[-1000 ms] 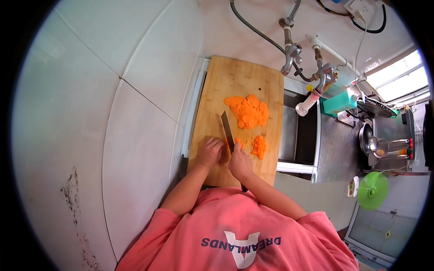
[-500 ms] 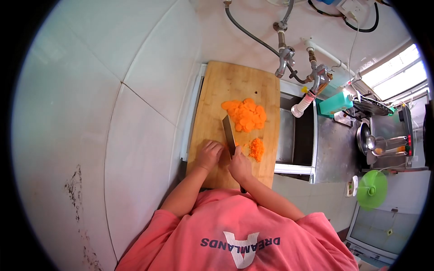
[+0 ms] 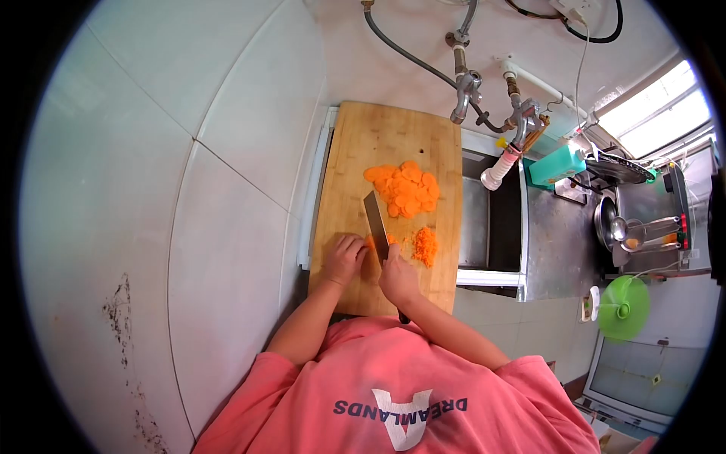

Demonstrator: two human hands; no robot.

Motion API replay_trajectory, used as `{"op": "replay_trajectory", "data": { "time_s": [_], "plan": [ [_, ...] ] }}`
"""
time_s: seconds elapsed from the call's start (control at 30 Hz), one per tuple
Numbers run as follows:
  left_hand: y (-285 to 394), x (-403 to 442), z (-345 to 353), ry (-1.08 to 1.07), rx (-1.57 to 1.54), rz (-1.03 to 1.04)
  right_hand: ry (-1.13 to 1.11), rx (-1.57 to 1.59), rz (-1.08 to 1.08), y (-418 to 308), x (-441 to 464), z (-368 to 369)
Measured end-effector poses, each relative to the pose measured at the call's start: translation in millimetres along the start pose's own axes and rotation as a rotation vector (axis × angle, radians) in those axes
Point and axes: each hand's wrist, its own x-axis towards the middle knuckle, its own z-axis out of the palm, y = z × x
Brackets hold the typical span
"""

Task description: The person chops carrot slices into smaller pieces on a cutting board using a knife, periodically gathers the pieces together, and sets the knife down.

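Note:
My right hand [image 3: 398,278] is closed around the handle of a kitchen cleaver [image 3: 376,219], its blade slanting away from me over the wooden cutting board [image 3: 355,144]. Left of the blade, my left hand [image 3: 345,259] has its fingers curled down on the board. A bit of carrot [image 3: 370,242] shows at those fingertips, mostly hidden between hand and blade. Beyond the cleaver lies a heap of thin carrot slices [image 3: 404,189]. Finely chopped carrot [image 3: 425,247] forms a smaller pile to the right of the blade, with a few orange crumbs beside the knife.
White tiled wall [image 3: 234,181] rises close on the left. Right of the board is a sink [image 3: 475,219], with taps [image 3: 522,121] above it. Farther right are a steel counter [image 3: 556,242], a teal container [image 3: 558,165], a pan [image 3: 605,219], and a green fan [image 3: 624,307].
The whole view has shifted slightly. Both hands stay at nearly the same place on the board, and a little more orange shows between the left fingers and the blade.

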Motion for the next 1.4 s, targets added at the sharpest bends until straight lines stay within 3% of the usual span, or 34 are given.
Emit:
{"op": "replay_trajectory", "data": {
  "time_s": [0.93, 1.4],
  "plan": [
    [-2, 5, -2, -0.044, 0.029, 0.037, -0.036, -0.064, -0.079, -5, 9, 4],
    [2, 1, 1, 0.021, -0.045, -0.088, 0.007, -0.01, 0.083, 13, 1, -1]
  ]
}}
